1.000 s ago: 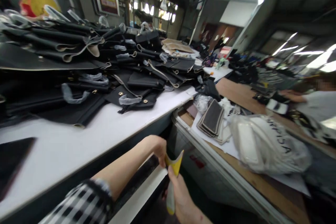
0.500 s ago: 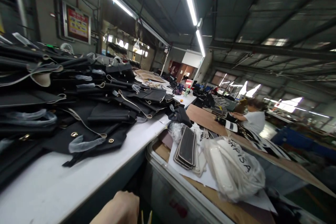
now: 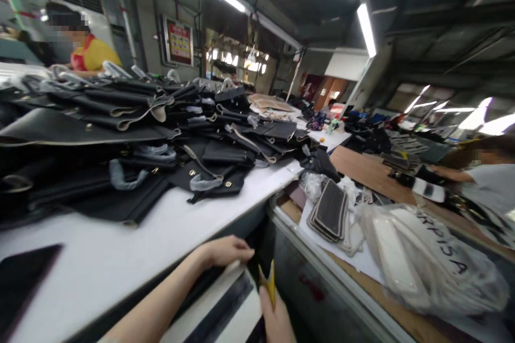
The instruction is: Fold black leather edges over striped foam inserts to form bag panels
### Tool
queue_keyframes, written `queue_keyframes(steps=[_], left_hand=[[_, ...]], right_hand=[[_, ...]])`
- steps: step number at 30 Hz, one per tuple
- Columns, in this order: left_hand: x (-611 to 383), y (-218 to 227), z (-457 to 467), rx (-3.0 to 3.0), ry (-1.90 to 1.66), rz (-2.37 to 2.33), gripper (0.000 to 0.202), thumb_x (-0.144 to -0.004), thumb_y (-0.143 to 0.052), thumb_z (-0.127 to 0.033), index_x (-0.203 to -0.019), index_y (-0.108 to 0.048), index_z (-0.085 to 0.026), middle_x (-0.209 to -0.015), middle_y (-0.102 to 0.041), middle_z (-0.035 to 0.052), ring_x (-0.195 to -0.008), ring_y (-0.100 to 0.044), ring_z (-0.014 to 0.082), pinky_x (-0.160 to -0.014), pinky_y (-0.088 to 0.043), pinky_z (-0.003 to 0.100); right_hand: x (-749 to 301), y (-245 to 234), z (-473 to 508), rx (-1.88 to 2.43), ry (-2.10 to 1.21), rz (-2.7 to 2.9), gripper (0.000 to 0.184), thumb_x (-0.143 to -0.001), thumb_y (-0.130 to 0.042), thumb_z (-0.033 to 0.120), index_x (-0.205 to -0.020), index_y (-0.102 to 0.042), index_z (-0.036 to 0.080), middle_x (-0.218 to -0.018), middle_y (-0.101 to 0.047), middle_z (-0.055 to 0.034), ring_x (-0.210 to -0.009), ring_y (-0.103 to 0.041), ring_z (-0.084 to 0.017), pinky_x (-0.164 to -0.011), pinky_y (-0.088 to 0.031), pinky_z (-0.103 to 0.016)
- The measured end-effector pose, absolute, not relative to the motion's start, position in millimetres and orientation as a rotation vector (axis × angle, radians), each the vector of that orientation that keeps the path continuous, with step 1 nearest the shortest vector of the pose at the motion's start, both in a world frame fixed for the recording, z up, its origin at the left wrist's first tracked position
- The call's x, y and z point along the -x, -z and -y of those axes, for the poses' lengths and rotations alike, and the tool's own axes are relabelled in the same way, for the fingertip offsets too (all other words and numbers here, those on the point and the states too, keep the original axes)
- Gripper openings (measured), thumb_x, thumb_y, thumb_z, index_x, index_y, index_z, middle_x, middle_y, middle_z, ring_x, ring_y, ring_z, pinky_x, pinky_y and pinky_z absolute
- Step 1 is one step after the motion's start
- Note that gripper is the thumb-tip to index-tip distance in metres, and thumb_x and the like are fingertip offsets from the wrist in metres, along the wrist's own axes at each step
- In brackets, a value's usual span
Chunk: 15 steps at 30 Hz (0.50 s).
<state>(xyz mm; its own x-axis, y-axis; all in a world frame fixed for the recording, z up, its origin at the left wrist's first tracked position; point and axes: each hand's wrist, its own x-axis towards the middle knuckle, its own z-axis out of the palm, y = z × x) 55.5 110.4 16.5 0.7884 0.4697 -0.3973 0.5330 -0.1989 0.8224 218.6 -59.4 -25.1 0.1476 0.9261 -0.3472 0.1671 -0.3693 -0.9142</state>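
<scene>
My left hand reaches forward below the white table's edge, fingers curled together over the end of a white shelf board. Whether it grips anything I cannot make out. My right hand sits at the bottom edge, pinching a small yellow folded piece that stands upright between the fingers. Both hands are close together in the gap between the two tables.
A big heap of black leather bag parts covers the white table. On the right table lie stacked grey-black panels and a printed clear plastic bag. A person in yellow stands far left; another in white sits right.
The camera tipped up and came back down. My left hand let go of the yellow piece and moved to the shelf board; my right hand still holds the piece, now lower.
</scene>
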Motion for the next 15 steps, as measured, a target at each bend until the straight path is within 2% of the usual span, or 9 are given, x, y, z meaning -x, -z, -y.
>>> queue_keyframes(steps=[2,4,9,15], left_hand=[[-36.3,-7.2,-107.2,-1.7,-0.035,-0.816,0.063,-0.084,-0.045,-0.064,-0.116,-0.066,-0.015,-0.116,-0.069,0.0051,-0.107,-0.06,0.0208,-0.094,-0.043,0.027],[-17.5,1.7,-100.4,-1.569,-0.095,-0.857,0.064,-0.087,-0.043,-0.064,-0.125,-0.061,-0.017,-0.122,-0.066,0.0046,-0.108,-0.059,0.0187,-0.093,-0.043,0.027],[5.5,7.7,-75.3,-1.421,-0.176,-0.898,0.059,-0.086,-0.051,-0.059,-0.124,-0.062,-0.016,-0.117,-0.068,0.0048,-0.101,-0.061,0.0188,-0.089,-0.046,0.028],[4.6,8.3,-68.1,-1.471,-0.229,-0.895,0.056,-0.088,-0.05,-0.058,-0.124,-0.063,-0.017,-0.119,-0.068,0.0031,-0.106,-0.06,0.0204,-0.095,-0.043,0.03]], right_hand=[[-210.8,38.8,63.1,1.7,-1.173,1.037,0.051,-0.091,-0.049,0.058,-0.128,-0.058,0.024,-0.13,-0.061,-0.0071,-0.129,-0.048,-0.027,-0.111,-0.035,-0.04],[-206.7,48.5,63.0,1.698,-1.134,1.071,0.058,-0.09,-0.049,0.06,-0.129,-0.057,0.018,-0.13,-0.061,-0.0097,-0.127,-0.05,-0.027,-0.11,-0.036,-0.038],[-209.5,49.3,51.7,1.672,-1.222,1.092,0.061,-0.09,-0.047,0.064,-0.131,-0.056,0.019,-0.131,-0.061,-0.0081,-0.124,-0.052,-0.025,-0.105,-0.04,-0.035],[-204.1,30.7,21.7,1.667,-1.485,0.977,0.065,-0.084,-0.048,0.071,-0.118,-0.065,0.018,-0.111,-0.07,-0.0076,-0.109,-0.061,-0.026,-0.093,-0.047,-0.035]])
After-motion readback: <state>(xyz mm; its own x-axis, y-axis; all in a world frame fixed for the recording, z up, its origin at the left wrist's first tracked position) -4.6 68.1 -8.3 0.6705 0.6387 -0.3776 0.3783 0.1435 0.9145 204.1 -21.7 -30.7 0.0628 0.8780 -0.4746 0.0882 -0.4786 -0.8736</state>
